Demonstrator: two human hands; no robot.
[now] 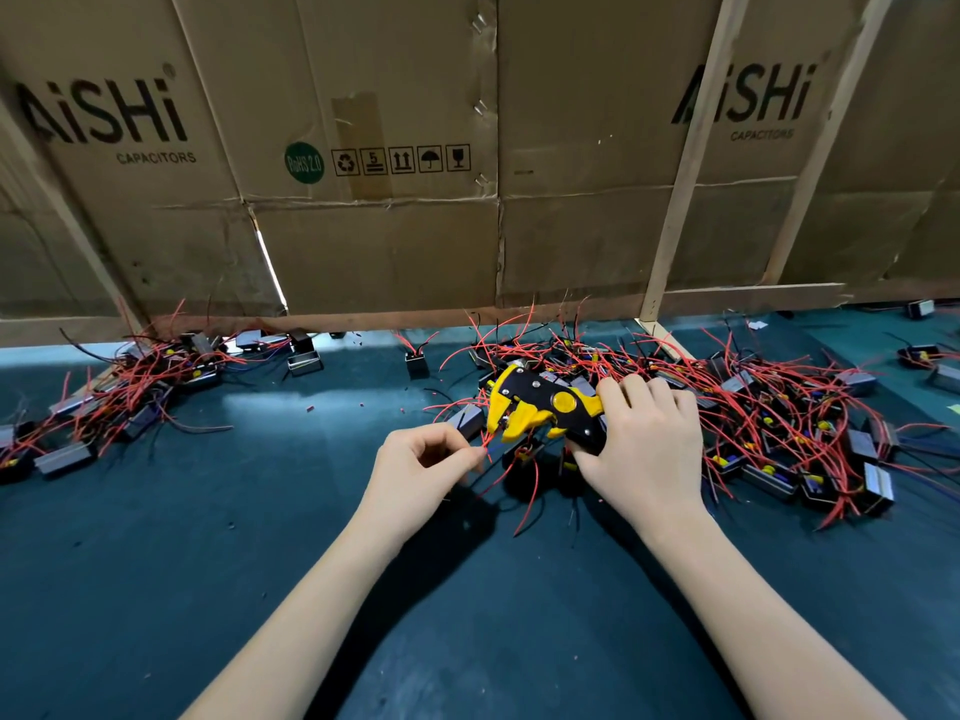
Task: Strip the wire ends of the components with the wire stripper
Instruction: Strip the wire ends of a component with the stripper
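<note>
**Bench stock: stripper in hand, wire end at the tool's mouth**

- Right hand (pixel 641 449), centre right of the frame: fingers curled round the handles of the wire stripper (pixel 545 407), gripping it. The yellow-and-black tool head points toward the left of the frame, its yellow jaws parted.
- Left hand (pixel 426 465), just left of centre: thumb and forefinger pinch a thin red wire end (pixel 485 444), remaining fingers curled in. The wire tip sits just beside the tool's mouth; whether it lies between the jaws cannot be told.
- Component (pixel 522 457), small, black, with yellow parts: directly below the tool, between the two hands, red and black leads trailing toward the lower frame. Whether the pinched wire belongs to it cannot be told.
- Pile of components, right (pixel 779 423): large tangle of grey-black blocks and red leads, middle to right edge, behind and beside the right hand.
- Pile of components, left (pixel 130 387): smaller tangle, left middle, well apart from the hands.
- Table (pixel 208 537): dark teal surface, with small red bits scattered near centre.
- Cardboard sheets (pixel 363 241), printed "AiSHi CAPACITORS": upright across the upper frame, with pale wooden battens (pixel 680 200) leaning at upper right.
</note>
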